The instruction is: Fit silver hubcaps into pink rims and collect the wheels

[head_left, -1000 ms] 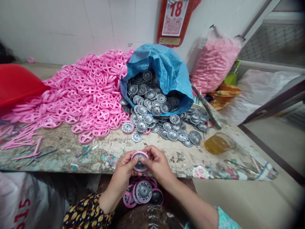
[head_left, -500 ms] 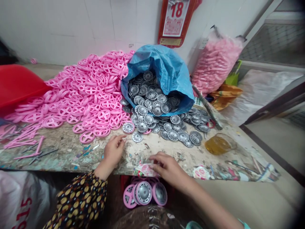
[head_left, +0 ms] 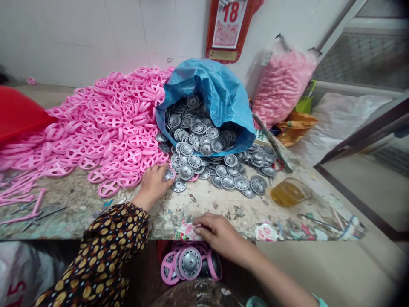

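My left hand (head_left: 154,184) reaches over the table to a pink wheel with a silver hubcap (head_left: 169,173), its thumb and fingers closed around the sides. A loose silver hubcap (head_left: 179,185) lies just right of it. Near the table's front edge, my right hand (head_left: 213,230) rests with fingers loosely bent and thumb apart, holding nothing visible, over a printed sticker (head_left: 185,232). Below the edge, several pink wheels with silver hubcaps (head_left: 189,262) are gathered by my lap.
A heap of pink wheel rims (head_left: 108,123) covers the table's left. Silver hubcaps (head_left: 207,147) spill from a blue bag (head_left: 223,94). A container of amber liquid (head_left: 287,192) stands right; pink rods (head_left: 38,202) lie left. A clear bag of pink parts (head_left: 284,83) leans behind.
My left hand has moved forward onto the hubcapped wheel and closed around it. My right hand stays near the edge. One wheel in the lower pile has tipped over, and the view has shifted slightly.
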`<action>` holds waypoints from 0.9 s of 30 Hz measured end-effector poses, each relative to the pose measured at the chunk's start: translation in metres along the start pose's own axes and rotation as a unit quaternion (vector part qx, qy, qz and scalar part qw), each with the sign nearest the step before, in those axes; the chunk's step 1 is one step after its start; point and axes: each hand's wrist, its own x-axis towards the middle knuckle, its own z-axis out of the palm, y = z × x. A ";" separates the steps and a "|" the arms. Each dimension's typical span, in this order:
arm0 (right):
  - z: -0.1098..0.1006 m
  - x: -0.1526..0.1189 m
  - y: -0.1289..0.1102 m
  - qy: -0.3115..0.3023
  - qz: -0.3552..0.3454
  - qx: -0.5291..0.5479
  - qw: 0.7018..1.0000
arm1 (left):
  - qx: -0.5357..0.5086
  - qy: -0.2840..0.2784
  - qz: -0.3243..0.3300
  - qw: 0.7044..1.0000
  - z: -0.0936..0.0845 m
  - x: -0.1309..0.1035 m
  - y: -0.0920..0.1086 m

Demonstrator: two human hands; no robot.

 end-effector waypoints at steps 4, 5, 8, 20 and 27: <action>0.005 0.012 0.007 0.093 0.064 0.141 0.984 | -0.102 -0.023 0.050 0.993 -0.014 -0.033 0.010; 0.007 0.016 0.006 0.115 0.088 0.188 0.971 | -0.144 -0.048 0.071 0.986 -0.018 -0.044 0.014; 0.016 0.029 -0.001 0.133 0.123 0.322 0.929 | -0.269 -0.127 0.102 0.949 -0.024 -0.077 0.031; 0.029 0.015 -0.011 0.114 0.098 0.439 0.886 | -0.728 -0.183 -0.181 0.636 -0.006 -0.125 0.059; 0.021 0.011 -0.020 0.137 0.033 0.255 0.957 | -0.710 -0.144 -0.175 0.667 -0.012 -0.130 0.062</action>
